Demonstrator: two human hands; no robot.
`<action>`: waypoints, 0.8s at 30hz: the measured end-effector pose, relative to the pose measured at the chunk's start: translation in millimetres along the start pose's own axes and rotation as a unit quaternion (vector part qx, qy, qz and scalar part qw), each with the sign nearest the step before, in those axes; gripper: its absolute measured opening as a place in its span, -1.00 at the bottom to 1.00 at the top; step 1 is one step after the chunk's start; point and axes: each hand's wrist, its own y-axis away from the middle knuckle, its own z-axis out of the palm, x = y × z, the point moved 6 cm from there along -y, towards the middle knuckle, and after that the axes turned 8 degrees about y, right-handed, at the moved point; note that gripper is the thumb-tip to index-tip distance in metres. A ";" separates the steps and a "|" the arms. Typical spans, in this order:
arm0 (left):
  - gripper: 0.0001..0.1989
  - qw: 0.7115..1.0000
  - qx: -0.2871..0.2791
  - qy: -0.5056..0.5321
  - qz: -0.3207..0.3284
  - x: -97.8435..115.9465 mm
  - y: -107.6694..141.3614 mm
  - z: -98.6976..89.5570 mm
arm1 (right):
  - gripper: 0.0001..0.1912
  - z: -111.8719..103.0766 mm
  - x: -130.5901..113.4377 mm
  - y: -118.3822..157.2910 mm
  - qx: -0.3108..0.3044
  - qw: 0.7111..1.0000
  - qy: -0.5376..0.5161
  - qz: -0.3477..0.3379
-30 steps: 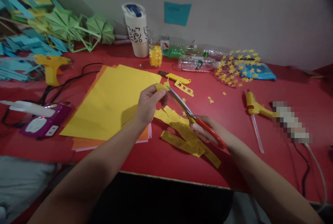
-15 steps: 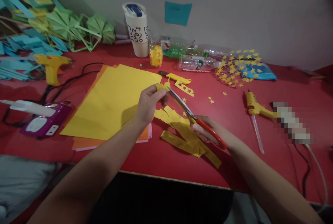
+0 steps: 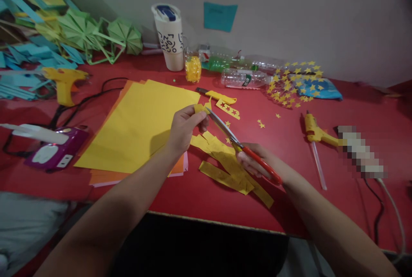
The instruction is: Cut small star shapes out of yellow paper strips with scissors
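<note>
My left hand [image 3: 187,126] pinches a small piece of yellow paper [image 3: 200,108] above the right edge of the yellow sheets [image 3: 128,127]. In my right hand [image 3: 254,159] are scissors with red handles [image 3: 262,164], their blades pointing up and left. The blade tips touch or nearly touch the small paper piece. Below the blades, several yellow strips [image 3: 225,157] lie overlapping on the red table [image 3: 193,202]. A strip with star-shaped holes [image 3: 228,109] and a yellow cutter [image 3: 222,97] lie just beyond my hands, with a few loose stars [image 3: 261,124] to the right.
A white tumbler [image 3: 169,39], a cup of yellow pieces [image 3: 193,69] and plastic bottles [image 3: 244,78] stand or lie by the wall. Glue guns [image 3: 64,82] are at both sides. A purple power box [image 3: 53,148] sits left, with folded green paper [image 3: 83,30] behind.
The scissor handles have shifted very slightly right and down. My left hand and the paper piece are almost where they were.
</note>
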 end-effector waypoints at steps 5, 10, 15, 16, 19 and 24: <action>-0.87 1.000 0.004 -0.011 -0.014 -0.5 0.2 -0.9 | -0.44 -1.1 0.9 0.0 -0.001 1.000 -0.003 -0.007; -0.88 0.999 0.007 -0.011 -0.031 0.1 0.1 -1.3 | -0.41 -5.4 -4.9 1.0 -0.002 1.000 0.023 -0.019; -0.88 0.999 0.007 -0.025 -0.047 1.7 -0.6 -2.0 | -0.40 -8.9 -8.9 2.1 -0.003 0.999 0.046 -0.014; -0.87 0.998 0.006 -0.027 -0.051 1.9 -0.8 -2.3 | -0.40 -9.5 -9.6 2.3 -0.003 0.999 0.053 -0.013; -0.87 0.998 0.003 -0.033 -0.058 3.0 -1.5 -2.7 | -0.39 -10.5 -11.1 2.5 -0.002 0.998 0.064 -0.013; -0.85 0.997 0.002 -0.039 -0.060 5.0 -3.6 -3.8 | -0.37 -10.7 -10.0 2.0 -0.005 0.998 0.061 -0.006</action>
